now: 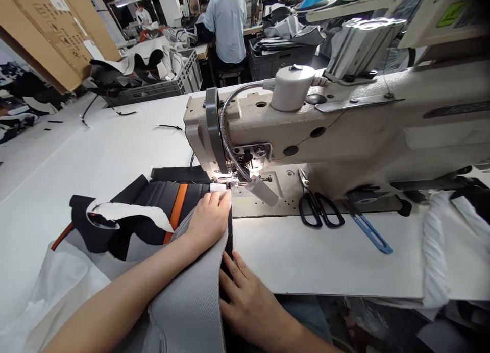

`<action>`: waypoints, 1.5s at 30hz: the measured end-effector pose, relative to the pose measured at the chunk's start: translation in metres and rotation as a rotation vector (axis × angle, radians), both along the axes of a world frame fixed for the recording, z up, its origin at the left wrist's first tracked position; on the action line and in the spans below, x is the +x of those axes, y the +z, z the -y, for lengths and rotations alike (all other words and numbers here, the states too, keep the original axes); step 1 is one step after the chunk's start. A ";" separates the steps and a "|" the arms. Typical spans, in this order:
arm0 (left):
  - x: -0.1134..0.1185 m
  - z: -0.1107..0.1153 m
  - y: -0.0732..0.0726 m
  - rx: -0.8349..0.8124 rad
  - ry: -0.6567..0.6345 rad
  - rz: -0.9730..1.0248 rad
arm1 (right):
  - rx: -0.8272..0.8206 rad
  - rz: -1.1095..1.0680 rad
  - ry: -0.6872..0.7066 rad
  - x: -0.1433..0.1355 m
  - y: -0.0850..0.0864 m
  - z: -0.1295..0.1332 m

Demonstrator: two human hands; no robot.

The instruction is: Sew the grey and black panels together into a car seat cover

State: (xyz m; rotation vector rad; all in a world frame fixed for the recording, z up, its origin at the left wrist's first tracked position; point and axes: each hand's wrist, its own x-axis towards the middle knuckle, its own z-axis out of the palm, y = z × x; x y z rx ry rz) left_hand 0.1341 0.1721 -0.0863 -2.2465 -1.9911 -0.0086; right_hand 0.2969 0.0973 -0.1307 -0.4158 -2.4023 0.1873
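A sewn fabric piece (191,302), grey mesh with dark padded panels and an orange stripe, lies folded at the sewing machine (245,113). On its edge, just in front of the lit presser foot, my left hand (209,217) presses down with fingers curled together, beside a small white tag (218,188). Lower down, my right hand (250,302) rests against the piece's right edge, its fingers stretched and slightly apart on a black strip. Part of those fingertips is hidden by the grey layer. The needle itself is hard to make out.
Black-handled scissors (319,207) and a blue thin-handled tool (369,230) lie right of my hands. A twisted white cloth (436,248) hangs over the table's front edge. Behind are a grey crate (153,90) of pieces, a cardboard box (57,28) and a seated person (227,23).
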 end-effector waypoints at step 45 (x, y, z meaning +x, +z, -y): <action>-0.034 -0.002 0.010 0.032 -0.198 -0.038 | 0.043 0.088 -0.045 -0.004 0.007 -0.129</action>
